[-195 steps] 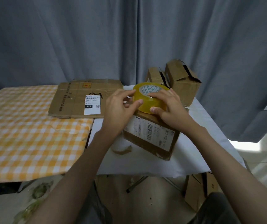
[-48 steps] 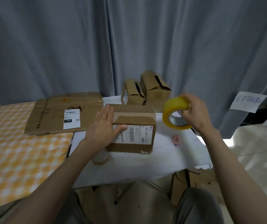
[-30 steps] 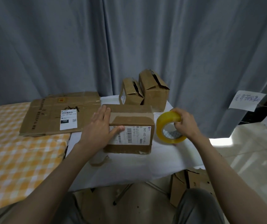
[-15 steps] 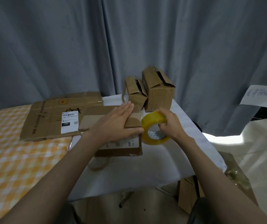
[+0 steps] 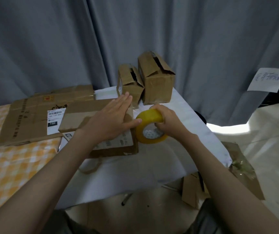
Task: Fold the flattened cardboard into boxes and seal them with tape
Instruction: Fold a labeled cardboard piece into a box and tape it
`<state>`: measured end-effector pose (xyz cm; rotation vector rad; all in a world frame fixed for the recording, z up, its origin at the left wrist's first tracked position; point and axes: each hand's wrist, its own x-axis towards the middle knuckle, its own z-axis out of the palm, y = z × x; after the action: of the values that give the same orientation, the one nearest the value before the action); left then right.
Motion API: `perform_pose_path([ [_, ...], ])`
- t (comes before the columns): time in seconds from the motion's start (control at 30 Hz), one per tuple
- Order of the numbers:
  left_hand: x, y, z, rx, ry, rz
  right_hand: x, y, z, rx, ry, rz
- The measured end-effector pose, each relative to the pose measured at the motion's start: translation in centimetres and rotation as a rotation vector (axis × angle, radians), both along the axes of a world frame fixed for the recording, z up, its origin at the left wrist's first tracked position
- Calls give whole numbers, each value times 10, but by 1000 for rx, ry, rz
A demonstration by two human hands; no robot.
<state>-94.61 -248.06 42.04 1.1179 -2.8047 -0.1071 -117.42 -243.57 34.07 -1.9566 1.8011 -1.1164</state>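
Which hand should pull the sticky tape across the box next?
The right hand, probably. It already grips the yellow tape roll at the box edge, while the left hand lies flat on top, holding the flaps down.

Dim, soft-focus scene; daylight glare under curtain (image 5: 186, 39) at right; edges warped.

Matt brown cardboard box (image 5: 101, 132) with a paper label; glossy yellow plastic tape roll (image 5: 149, 128); smooth white cloth on the table (image 5: 152, 166); grey fabric curtain (image 5: 51, 39) at twelve o'clock

Box (image 5: 113, 142) sits mid-bench (image 5: 152, 166), tape roll (image 5: 150, 115) right of it, flattened cardboard (image 5: 29, 119) left, two boxes (image 5: 157, 86) behind.
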Motion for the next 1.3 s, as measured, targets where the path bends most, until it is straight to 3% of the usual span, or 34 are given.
perform_pose_path([
  [0.1, 2, -1, -2, -4, -4, 3, -13, 14, 4, 163, -175, 95],
  [0.17, 1, -1, -1, -6, -4, -1, -33, 27, 3, 198, -252, 39],
  [0.23, 1, 0, 0, -3, -2, -1, -59, 32, -10, 197, -130, -138],
  [0.33, 0, 0, 1, -3, 5, -1, -79, 38, -31, 459, 136, -282],
  [0.4, 0, 1, 3, 12, -3, 2, -78, 40, -42, 532, 179, -321],
  [0.6, -8, 1, 30, 63, 48, -10, -61, 51, -21, 468, 22, -378],
  [0.77, -35, -29, 47, -157, 17, -8, -26, 62, 26, 98, -377, -449],
  [1.0, -61, -63, 47, 107, 28, -170, 24, 52, 54, -18, -755, -327],
  [1.3, -82, -82, 33, 216, -7, -201, 53, 40, 49, 53, -675, -342],
])
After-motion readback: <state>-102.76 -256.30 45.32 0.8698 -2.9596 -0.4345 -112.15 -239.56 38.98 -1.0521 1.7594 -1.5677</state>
